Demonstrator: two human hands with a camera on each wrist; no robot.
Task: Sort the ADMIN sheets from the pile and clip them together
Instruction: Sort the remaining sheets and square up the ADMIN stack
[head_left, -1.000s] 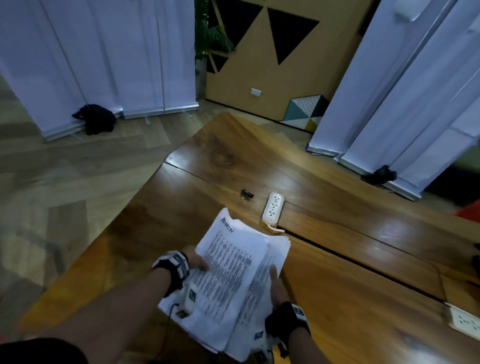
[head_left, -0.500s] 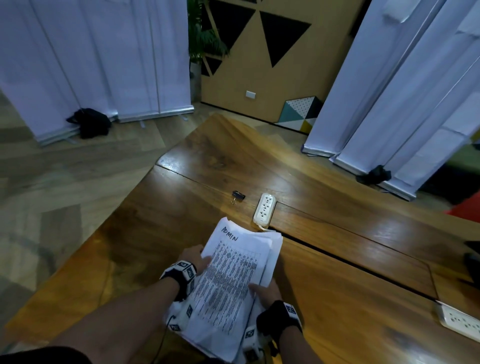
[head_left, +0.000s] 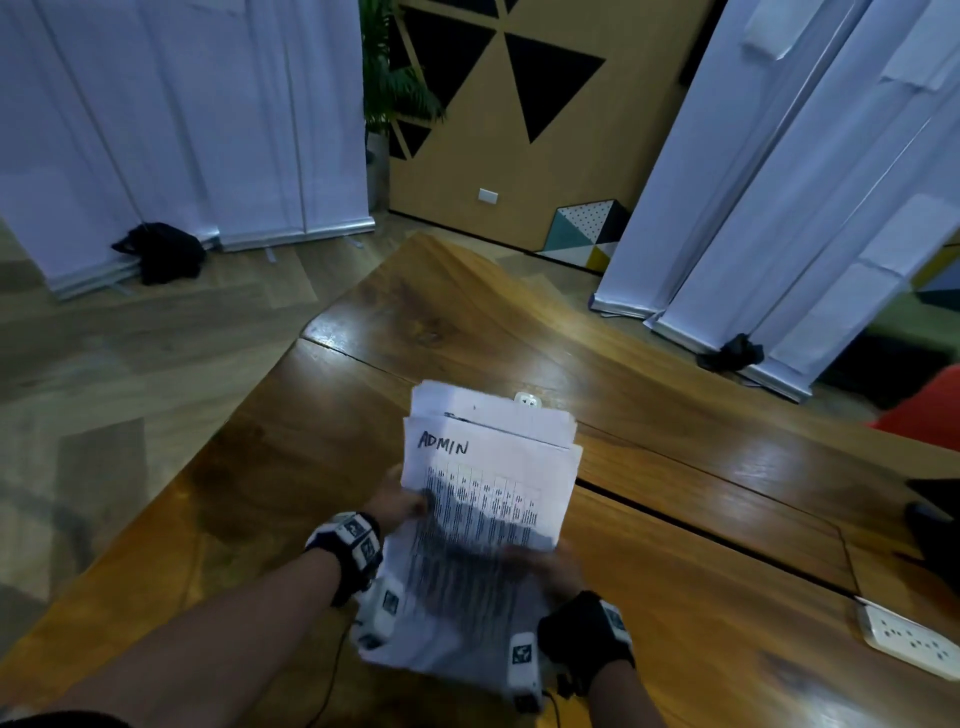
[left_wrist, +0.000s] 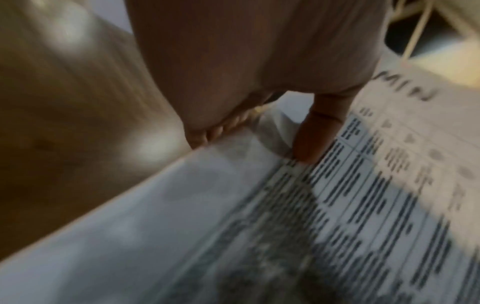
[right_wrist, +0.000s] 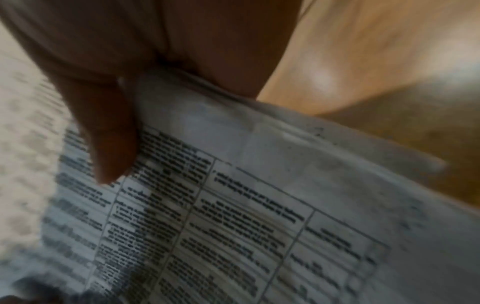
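White sheets (head_left: 488, 499), the top one hand-lettered "ADMIN" above a printed table, form a stack lifted above the wooden worktop (head_left: 675, 395) and tilted toward the viewer. Left hand (head_left: 397, 501) pinches the stack's left edge, thumb (left_wrist: 315, 133) on the printed face and the other fingers behind. Right hand (head_left: 558, 564) grips the stack's lower right edge, thumb (right_wrist: 109, 131) on the front; its other fingers are hidden. A white power strip (head_left: 527, 400) shows just past the stack's top edge; a second strip (head_left: 906, 636) lies far right of the stack.
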